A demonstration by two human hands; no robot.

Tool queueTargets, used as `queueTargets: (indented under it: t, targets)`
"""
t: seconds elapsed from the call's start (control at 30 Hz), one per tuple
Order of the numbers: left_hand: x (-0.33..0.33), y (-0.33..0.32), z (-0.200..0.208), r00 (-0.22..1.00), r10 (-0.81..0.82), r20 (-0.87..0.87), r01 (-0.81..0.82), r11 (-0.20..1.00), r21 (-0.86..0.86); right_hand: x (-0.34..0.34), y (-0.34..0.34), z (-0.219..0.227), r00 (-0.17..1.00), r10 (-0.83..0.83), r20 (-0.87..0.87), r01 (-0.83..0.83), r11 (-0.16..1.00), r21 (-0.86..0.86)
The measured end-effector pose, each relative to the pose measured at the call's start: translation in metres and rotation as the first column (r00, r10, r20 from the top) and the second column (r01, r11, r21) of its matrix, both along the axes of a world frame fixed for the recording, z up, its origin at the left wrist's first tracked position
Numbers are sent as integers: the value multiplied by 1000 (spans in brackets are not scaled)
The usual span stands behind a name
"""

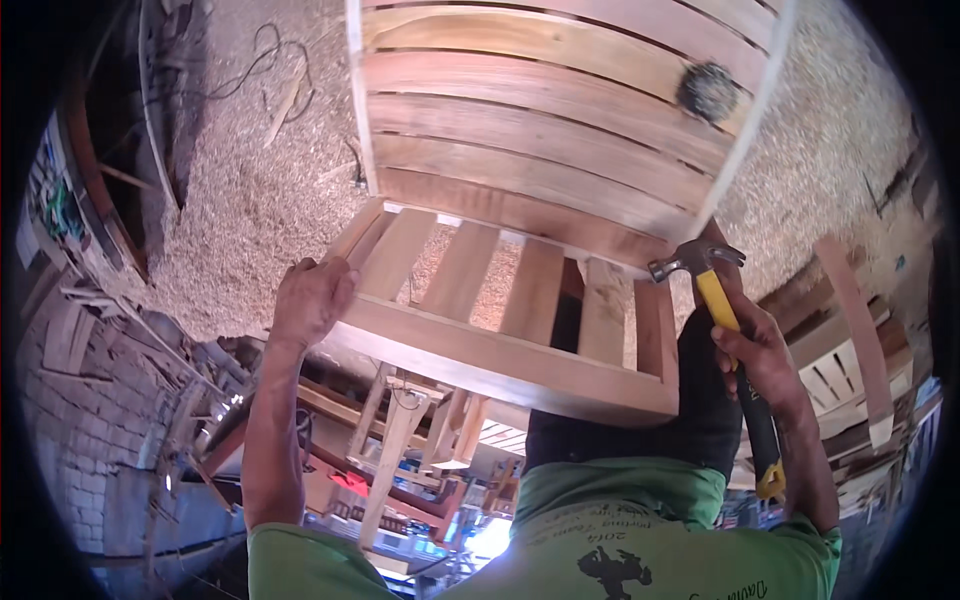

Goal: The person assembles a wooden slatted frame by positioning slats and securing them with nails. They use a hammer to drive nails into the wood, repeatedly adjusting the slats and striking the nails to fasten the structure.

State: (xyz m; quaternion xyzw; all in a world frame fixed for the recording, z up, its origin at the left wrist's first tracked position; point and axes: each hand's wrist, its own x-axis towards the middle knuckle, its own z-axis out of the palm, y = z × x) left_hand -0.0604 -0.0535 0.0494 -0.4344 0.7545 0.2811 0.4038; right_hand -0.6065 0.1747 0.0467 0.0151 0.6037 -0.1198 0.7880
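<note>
In front of me is a slatted wooden panel (500, 372), a frame with several upright slats between its rails. It meets the edge of a wide slatted wooden platform (540, 110). My left hand (315, 298) is closed over the panel's left end piece. My right hand (757, 350) grips a claw hammer (716, 295) by its yellow and black handle. The hammer's metal head is up, close to the panel's right end where it meets the platform. On the platform's right side lies a dark, rough round clump (707, 92), too unclear to name.
Wood shavings (240, 220) cover the ground around the platform. A dark cord (265, 60) lies at the far left. Boards and a slatted wooden piece (835, 380) are stacked at the right. Wooden frames (395, 440) stand behind the panel, and a block wall (90, 440) rises at the left.
</note>
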Motion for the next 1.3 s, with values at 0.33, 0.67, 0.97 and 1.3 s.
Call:
queueTargets:
  t: [0.33, 0.67, 0.97, 1.3]
  targets:
    - [-18, 5, -15, 928, 339, 152, -320, 937, -139, -14, 103, 11, 977, -197, -84, 198, 980, 4]
    - [-360, 46, -120, 459, 650, -606, -731, 663, 158, -49, 102, -9, 940, -260, -222, 265, 964, -10]
    - [-476, 42, -187, -107, 894, -434, -951, 35, 306, -126, 111, -24, 918, -304, -256, 312, 950, -7]
    - [-476, 34, -196, -29, 915, -403, -960, 87, 266, -171, 109, -44, 932, -245, -267, 261, 965, 26]
